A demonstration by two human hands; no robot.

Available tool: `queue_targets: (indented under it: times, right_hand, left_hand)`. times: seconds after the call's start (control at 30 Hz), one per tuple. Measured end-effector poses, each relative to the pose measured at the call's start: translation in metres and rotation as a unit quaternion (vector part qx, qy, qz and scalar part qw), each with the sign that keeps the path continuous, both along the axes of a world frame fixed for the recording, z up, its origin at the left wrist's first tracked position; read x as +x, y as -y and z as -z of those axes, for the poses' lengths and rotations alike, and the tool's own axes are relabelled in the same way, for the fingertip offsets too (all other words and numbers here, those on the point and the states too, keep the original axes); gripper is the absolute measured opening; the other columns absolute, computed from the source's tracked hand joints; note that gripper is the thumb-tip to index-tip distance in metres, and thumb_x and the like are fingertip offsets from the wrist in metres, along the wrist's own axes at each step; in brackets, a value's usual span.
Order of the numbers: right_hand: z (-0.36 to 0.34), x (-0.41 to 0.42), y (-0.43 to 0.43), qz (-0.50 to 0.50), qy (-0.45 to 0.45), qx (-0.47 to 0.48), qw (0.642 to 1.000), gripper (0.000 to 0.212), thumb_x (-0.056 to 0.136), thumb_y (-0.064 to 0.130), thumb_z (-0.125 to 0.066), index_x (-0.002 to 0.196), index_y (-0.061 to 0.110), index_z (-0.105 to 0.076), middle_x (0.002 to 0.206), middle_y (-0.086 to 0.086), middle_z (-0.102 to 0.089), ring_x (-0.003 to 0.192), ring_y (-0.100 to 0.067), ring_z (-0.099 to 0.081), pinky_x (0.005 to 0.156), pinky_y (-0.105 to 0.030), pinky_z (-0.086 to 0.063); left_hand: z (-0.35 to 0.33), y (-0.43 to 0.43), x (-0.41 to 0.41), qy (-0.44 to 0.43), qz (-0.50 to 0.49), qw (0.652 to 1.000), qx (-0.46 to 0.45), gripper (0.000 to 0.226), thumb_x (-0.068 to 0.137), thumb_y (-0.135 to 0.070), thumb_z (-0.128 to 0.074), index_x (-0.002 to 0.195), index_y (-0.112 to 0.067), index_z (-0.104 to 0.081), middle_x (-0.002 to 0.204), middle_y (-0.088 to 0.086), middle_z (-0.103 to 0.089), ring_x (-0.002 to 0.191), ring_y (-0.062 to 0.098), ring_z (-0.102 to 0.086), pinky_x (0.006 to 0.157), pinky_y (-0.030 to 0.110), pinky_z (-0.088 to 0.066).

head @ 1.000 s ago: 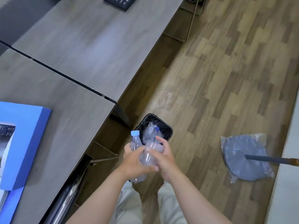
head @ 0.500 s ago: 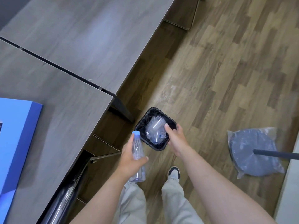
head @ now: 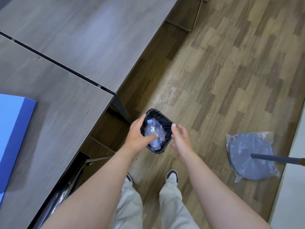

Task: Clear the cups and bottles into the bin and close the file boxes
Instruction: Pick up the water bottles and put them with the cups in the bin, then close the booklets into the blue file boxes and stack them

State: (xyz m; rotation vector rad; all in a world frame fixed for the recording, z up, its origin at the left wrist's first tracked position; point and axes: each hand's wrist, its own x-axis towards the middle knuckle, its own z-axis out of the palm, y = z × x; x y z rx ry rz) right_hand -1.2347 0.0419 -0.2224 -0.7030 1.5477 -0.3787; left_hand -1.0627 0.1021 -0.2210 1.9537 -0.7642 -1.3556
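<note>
Bin holds clear bottles; left hand and right hand hover above, grips apart.

No text, label, brand, number or sign is showing clearly enough to read anywhere in this view. The clear bottle in the black bin, at the centre of the frame, is showing only bare plastic and a blue cap. The blue file box at the left edge is showing only a plain blue face.
</note>
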Motion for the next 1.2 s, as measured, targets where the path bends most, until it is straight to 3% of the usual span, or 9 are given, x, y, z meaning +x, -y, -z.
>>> queue_targets:
  times: [0.1,0.27,0.47,0.53,0.63,0.9,1.0,1.13,1.2]
  right_hand:
    - [-0.013,0.004,0.003,-0.007,-0.003,-0.016,1.000,0.067,0.095,0.057,-0.057,0.152,0.028,-0.037,0.133,0.011,-0.052,0.128,-0.015,-0.054,0.114,-0.047,-0.042]
    - [-0.046,0.016,0.004,-0.027,0.004,-0.036,0.999,0.071,0.093,0.061,-0.057,0.153,0.029,-0.037,0.140,0.011,-0.053,0.131,-0.016,-0.053,0.114,-0.048,-0.043]
    - [-0.109,0.048,0.007,-0.081,0.038,-0.092,0.992,0.084,0.075,0.076,-0.058,0.148,0.039,-0.040,0.117,0.031,-0.056,0.128,-0.013,-0.056,0.112,-0.048,-0.045]
    - [-0.129,0.061,0.009,-0.105,0.059,-0.106,0.987,0.076,0.083,0.071,-0.058,0.148,0.038,-0.039,0.113,0.032,-0.054,0.129,-0.014,-0.055,0.112,-0.048,-0.044]
    - [-0.166,0.088,0.006,-0.141,0.088,-0.133,0.977,0.062,0.097,0.055,-0.056,0.150,0.030,-0.039,0.112,0.029,-0.054,0.128,-0.015,-0.055,0.111,-0.045,-0.046]
    - [-0.244,0.161,-0.018,-0.257,0.141,-0.181,0.939,0.062,0.098,0.050,-0.056,0.152,0.025,-0.038,0.145,0.000,-0.049,0.131,-0.020,-0.052,0.111,-0.047,-0.046]
    - [-0.263,0.191,-0.042,-0.307,0.163,-0.192,0.918,0.063,0.100,0.048,-0.055,0.155,0.025,-0.034,0.144,0.003,-0.048,0.131,-0.017,-0.051,0.110,-0.043,-0.045]
    - [-0.275,0.242,-0.092,-0.404,0.159,-0.223,0.873,0.066,0.098,0.048,-0.058,0.154,0.025,-0.033,0.134,0.004,-0.054,0.123,-0.014,-0.052,0.111,-0.045,-0.044]
    - [-0.274,0.265,-0.116,-0.438,0.150,-0.225,0.857,0.066,0.098,0.044,-0.059,0.155,0.022,-0.032,0.140,-0.001,-0.053,0.125,-0.016,-0.053,0.114,-0.050,-0.042]
  left_hand:
    - [-0.014,-0.004,0.008,0.016,-0.011,1.000,-0.008,0.092,0.080,-0.031,-0.085,0.157,-0.037,-0.034,0.153,-0.010,-0.032,0.139,0.009,-0.034,0.121,0.040,-0.034]
    - [-0.052,-0.010,0.020,0.044,-0.018,0.998,-0.033,0.084,0.084,-0.035,-0.083,0.154,-0.041,-0.038,0.159,-0.005,-0.031,0.147,0.020,-0.033,0.121,0.046,-0.035]
    - [-0.126,-0.021,0.040,0.072,-0.082,0.989,-0.103,0.076,0.086,-0.039,-0.080,0.150,-0.046,-0.039,0.152,-0.014,-0.034,0.138,0.015,-0.041,0.115,0.042,-0.043]
    - [-0.151,-0.029,0.050,0.093,-0.105,0.980,-0.143,0.072,0.088,-0.036,-0.079,0.147,-0.045,-0.040,0.144,-0.017,-0.036,0.139,0.013,-0.042,0.116,0.038,-0.041]
    - [-0.190,-0.057,0.071,0.131,-0.160,0.964,-0.167,0.072,0.089,-0.032,-0.079,0.149,-0.041,-0.040,0.142,-0.015,-0.036,0.136,0.018,-0.045,0.115,0.036,-0.041]
    - [-0.256,-0.160,0.118,0.163,-0.320,0.917,-0.171,0.071,0.086,-0.038,-0.081,0.146,-0.045,-0.044,0.154,-0.013,-0.038,0.135,0.012,-0.049,0.114,0.038,-0.043]
    - [-0.276,-0.205,0.133,0.177,-0.377,0.889,-0.189,0.070,0.082,-0.032,-0.083,0.141,-0.048,-0.048,0.136,-0.027,-0.047,0.123,0.001,-0.053,0.109,0.034,-0.046]
    - [-0.280,-0.277,0.156,0.164,-0.478,0.847,-0.163,0.068,0.088,-0.029,-0.080,0.146,-0.044,-0.046,0.143,-0.020,-0.039,0.128,0.015,-0.050,0.098,0.030,-0.047]
    - [-0.273,-0.309,0.168,0.162,-0.510,0.832,-0.147,0.068,0.088,-0.031,-0.080,0.146,-0.044,-0.046,0.147,-0.016,-0.037,0.128,0.018,-0.049,0.089,0.026,-0.046]
